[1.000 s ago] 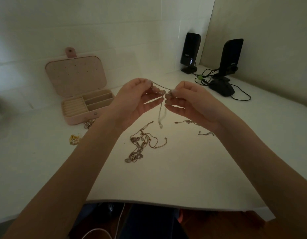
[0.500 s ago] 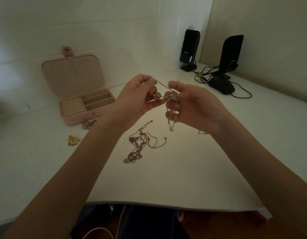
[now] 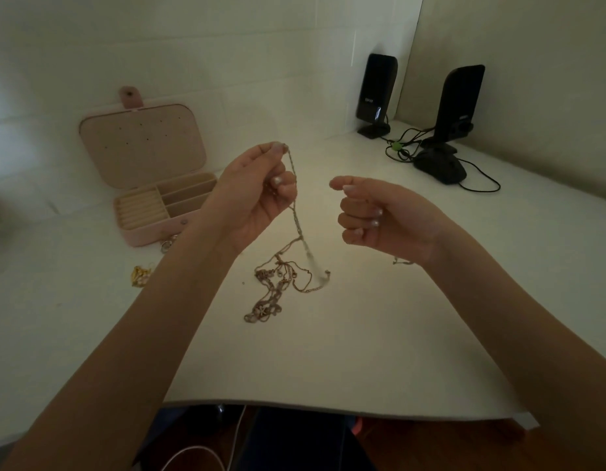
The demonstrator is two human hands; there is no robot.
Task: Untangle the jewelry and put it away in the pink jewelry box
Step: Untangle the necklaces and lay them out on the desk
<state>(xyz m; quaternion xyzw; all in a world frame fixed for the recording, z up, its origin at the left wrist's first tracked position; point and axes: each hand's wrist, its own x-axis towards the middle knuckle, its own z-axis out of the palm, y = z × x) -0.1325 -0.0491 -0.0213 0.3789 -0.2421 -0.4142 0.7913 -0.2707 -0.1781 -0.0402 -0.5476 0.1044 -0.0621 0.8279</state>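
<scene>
Hands are held up over the white counter (image 3: 380, 334), well apart from each other. The left hand (image 3: 257, 195) pinches a thin chain (image 3: 296, 215) between thumb and fingertips, high at its top end; the chain hangs straight down from that pinch, and its lower end is blurred just above the counter. The right hand (image 3: 380, 215) is curled into a loose fist with the thumb laid forward; whether anything is held inside it I cannot tell. A short bit of chain (image 3: 402, 262) shows on the counter just beneath the right wrist.

Below the hanging chain lies a tangled heap of jewelry (image 3: 278, 290), several fine chains knotted together, with one loop trailing out to the right and ending in a small clasp. Whether the hanging chain touches the heap cannot be told.

To the left, farther back, the pink jewelry box (image 3: 148, 185) stands open on the counter, its lid upright against the wall with the snap tab on top. Inside are a ridged ring section on the left and long divided compartments on the right. Just in front of the box lies a small silver piece (image 3: 167, 245), and nearer on the left a small gold piece (image 3: 140, 275).

Far right, in the corner, two black speakers (image 3: 376, 93) stand with their black cables (image 3: 407, 147) running between them.
</scene>
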